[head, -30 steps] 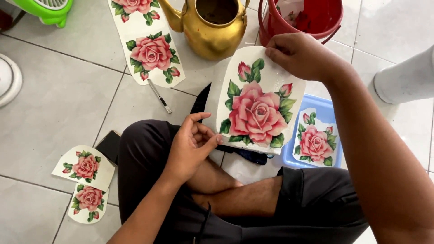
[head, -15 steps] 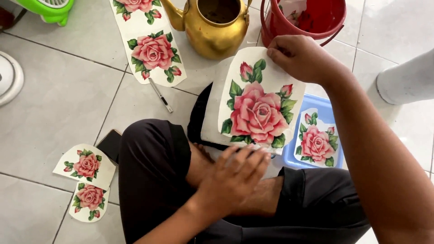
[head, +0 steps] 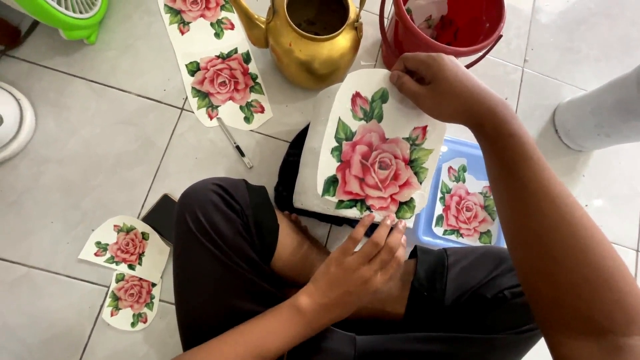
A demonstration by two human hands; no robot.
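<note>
Rose decal sheet [head: 377, 163]: top pinched by right hand [head: 437, 83], lower edge newly met by open left hand [head: 360, 270], moved up from the lap.

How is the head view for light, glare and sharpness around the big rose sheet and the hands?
Head view: soft, even daylight with only faint shadows on the tiled floor; mild sheen on the gold kettle; the large rose sheet is sharp; the right hand at its top edge is crisp; the left hand at its lower edge is slightly soft at the fingertips; edges show no strong distortion.
</note>
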